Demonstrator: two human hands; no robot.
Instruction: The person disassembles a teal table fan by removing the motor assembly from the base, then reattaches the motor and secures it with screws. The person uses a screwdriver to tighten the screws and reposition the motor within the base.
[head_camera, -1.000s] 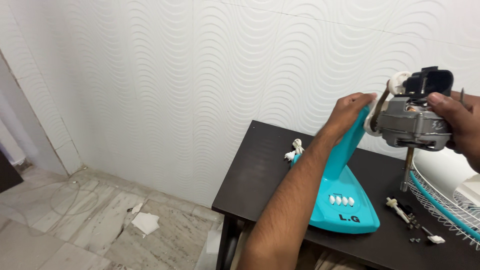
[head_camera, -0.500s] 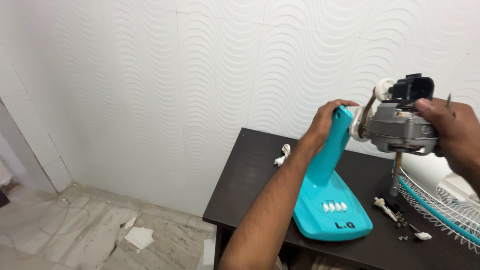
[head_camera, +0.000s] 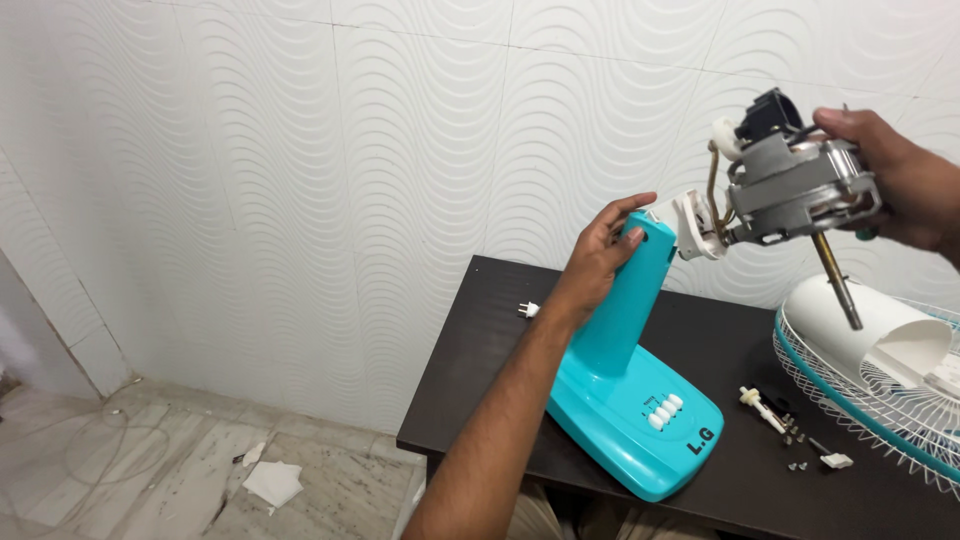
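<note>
A person works at a dark wooden table (head_camera: 500, 400) set against a white wave-patterned wall (head_camera: 300, 150), with a white fan guard with a teal rim (head_camera: 870, 390) lying at the table's right edge. A teal fan stand (head_camera: 625, 390), its neck tilted up to the right from a flat base with white buttons, sits on the table; the left hand (head_camera: 600, 250) wraps around the top of the neck, fingers closed on it. The right hand (head_camera: 895, 175) grips a grey fan motor (head_camera: 800, 185) above the table, clear of the stand, its shaft pointing down toward the guard. Small screws and white parts (head_camera: 790, 430) lie near the base, a white plug (head_camera: 528, 310) sits near the table's back edge, and crumpled paper (head_camera: 272, 482) rests on the floor
</note>
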